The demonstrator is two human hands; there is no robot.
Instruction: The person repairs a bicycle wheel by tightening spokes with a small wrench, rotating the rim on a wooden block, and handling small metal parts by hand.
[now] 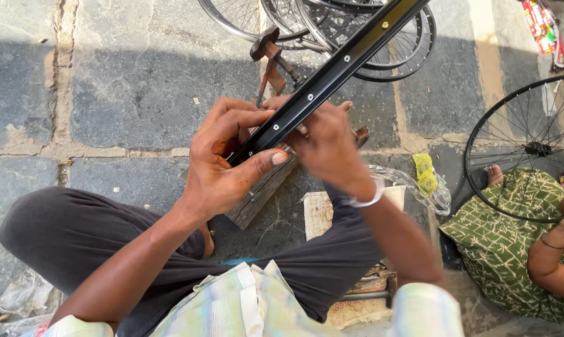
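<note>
Black rim strip [332, 78] — a long flat bar with a row of small holes — ran slantwise from the person's lap up toward the far pavement, held above a worn wooden block [261, 195] on the stone floor [107, 93]. Nearest the camera were the striped shirt and the dark trousers of crossed legs. The left hand [222, 165] had its fingers wrapped around the strip's lower end, thumb pressed along the near edge. The right hand [328, 146], a white band at its wrist, sat just beside it with its fingers curled under the strip; how tightly they gripped I could not tell. Beyond the hands a rusty hammer-like tool [270, 56] stood on the ground, and farther still lay a stack of spoked wheels [356, 31]. Off to the right, another person in green patterned cloth [500, 243] held a separate spoked wheel [531, 146].
</note>
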